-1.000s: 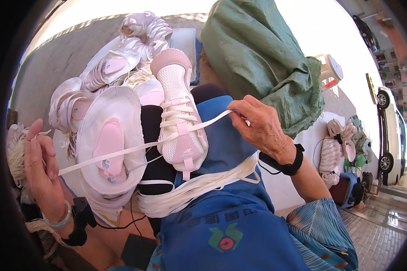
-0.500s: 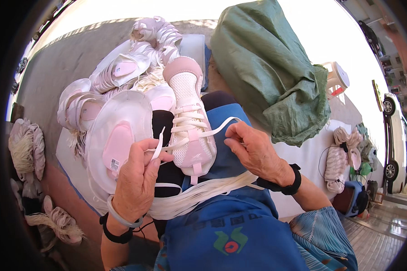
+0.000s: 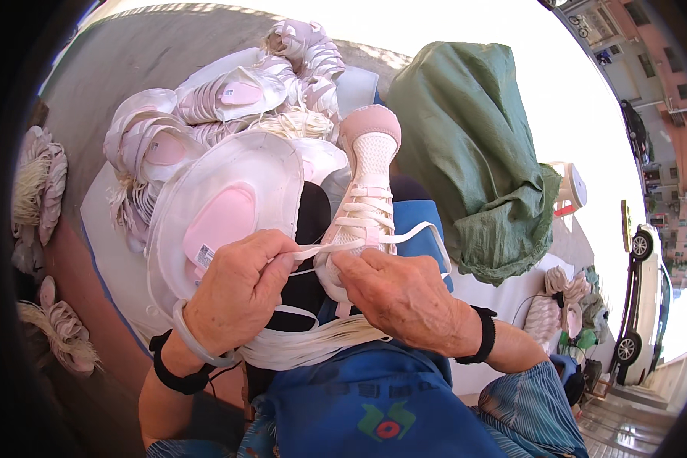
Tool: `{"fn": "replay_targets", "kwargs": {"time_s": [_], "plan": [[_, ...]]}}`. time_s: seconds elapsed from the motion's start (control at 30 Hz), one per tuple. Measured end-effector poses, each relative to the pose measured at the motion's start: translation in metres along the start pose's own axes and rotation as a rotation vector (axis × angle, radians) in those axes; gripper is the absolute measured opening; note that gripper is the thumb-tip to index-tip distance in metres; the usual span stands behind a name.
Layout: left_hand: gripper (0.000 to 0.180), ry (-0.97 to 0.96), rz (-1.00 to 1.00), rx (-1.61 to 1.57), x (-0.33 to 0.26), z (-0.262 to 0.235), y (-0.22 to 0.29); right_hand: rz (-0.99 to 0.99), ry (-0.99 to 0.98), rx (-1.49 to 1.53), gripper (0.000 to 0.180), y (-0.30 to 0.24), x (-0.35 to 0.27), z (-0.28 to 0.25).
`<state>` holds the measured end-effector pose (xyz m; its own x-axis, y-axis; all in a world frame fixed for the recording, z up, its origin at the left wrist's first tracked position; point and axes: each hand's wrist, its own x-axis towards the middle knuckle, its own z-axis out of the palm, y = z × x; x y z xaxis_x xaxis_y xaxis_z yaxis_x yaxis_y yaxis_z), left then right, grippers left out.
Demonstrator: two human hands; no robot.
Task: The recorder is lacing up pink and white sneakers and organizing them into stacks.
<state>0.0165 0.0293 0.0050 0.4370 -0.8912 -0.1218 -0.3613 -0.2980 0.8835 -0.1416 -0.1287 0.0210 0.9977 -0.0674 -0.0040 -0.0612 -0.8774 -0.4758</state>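
A pink and white shoe upper [image 3: 374, 156] lies across my lap, its tongue pointing away from me. White lace crosses its front in several rows. My left hand [image 3: 240, 278] pinches a lace end [image 3: 304, 252] drawn out to the left of the upper. My right hand [image 3: 404, 298] is over the upper's near end, fingers bent against it and covering part of it; what its fingertips grip is hidden. A loop of white lace [image 3: 427, 229] arcs out on the upper's right side. Below the hands, a bundle of white laces [image 3: 313, 347] lies over my blue apron [image 3: 351, 412].
Stacked pink and white uppers [image 3: 229, 91] and a large one [image 3: 229, 206] lie to the left. A green cloth cover [image 3: 466, 153] drapes something at the right, with a white stool [image 3: 571, 187] behind. More bundled uppers [image 3: 38, 183] sit at the far left.
My right hand has moved left and down from the lace at the right onto the upper's near end. My left hand still holds lace. The whole view has shifted slightly.
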Motion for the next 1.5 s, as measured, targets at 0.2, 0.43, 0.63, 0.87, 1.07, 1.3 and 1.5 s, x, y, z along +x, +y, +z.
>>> {"fn": "replay_targets", "kwargs": {"time_s": [0.2, 0.43, 0.63, 0.87, 1.07, 1.3, 1.5], "plan": [[0.014, -0.073, -0.081, -0.136, -0.004, -0.001, -0.008, 0.104, 0.003, -0.111, 0.027, 0.0, 0.011, 0.002], [0.015, 0.08, 0.052, 0.048, 0.013, 0.008, -0.023, 0.147, 0.037, -0.21, 0.017, -0.009, 0.024, 0.004], [0.015, 0.106, 0.031, 0.069, 0.023, 0.009, -0.024, 0.17, 0.047, -0.2, 0.011, -0.005, 0.03, 0.007], [0.018, -0.055, -0.229, -0.232, 0.033, 0.004, -0.019, 0.198, 0.047, -0.165, 0.01, -0.003, 0.028, 0.005], [0.021, -0.138, -0.305, -0.253, 0.039, 0.007, -0.018, 0.151, 0.095, -0.185, 0.012, 0.001, 0.028, 0.01], [0.021, -0.245, -0.37, -0.355, 0.048, 0.003, -0.016, 0.228, 0.062, -0.193, 0.008, -0.001, 0.026, 0.008], [0.019, -0.302, -0.444, -0.391, 0.054, 0.003, -0.017, 0.219, 0.092, -0.15, 0.008, 0.001, 0.027, 0.008]]}}
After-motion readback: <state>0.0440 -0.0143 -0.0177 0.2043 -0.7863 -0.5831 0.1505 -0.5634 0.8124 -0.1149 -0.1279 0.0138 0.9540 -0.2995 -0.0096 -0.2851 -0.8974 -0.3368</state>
